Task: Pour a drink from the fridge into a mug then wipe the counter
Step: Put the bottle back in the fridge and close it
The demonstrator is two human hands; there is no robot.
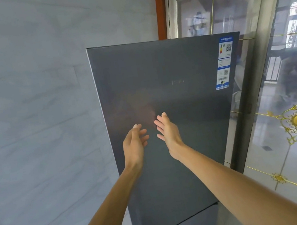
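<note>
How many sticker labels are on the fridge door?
3, stacked in the fridge door upper right corner: the top label, the middle label, and the bottom label.

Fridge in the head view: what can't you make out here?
- Contents: hidden behind the closed fridge door.
- Stickers: print too small to read.
- Mug and counter: outside the frame.
- Whether the left hand or right hand, both open, touches the door.

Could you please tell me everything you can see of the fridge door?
The fridge door is a tall, flat, dark grey panel with a dull sheen, shut, no handle visible. Blue-and-white labels sit near its upper right corner. A seam below marks a lower door. The left hand and right hand hover open before it; contact is unclear.
</note>
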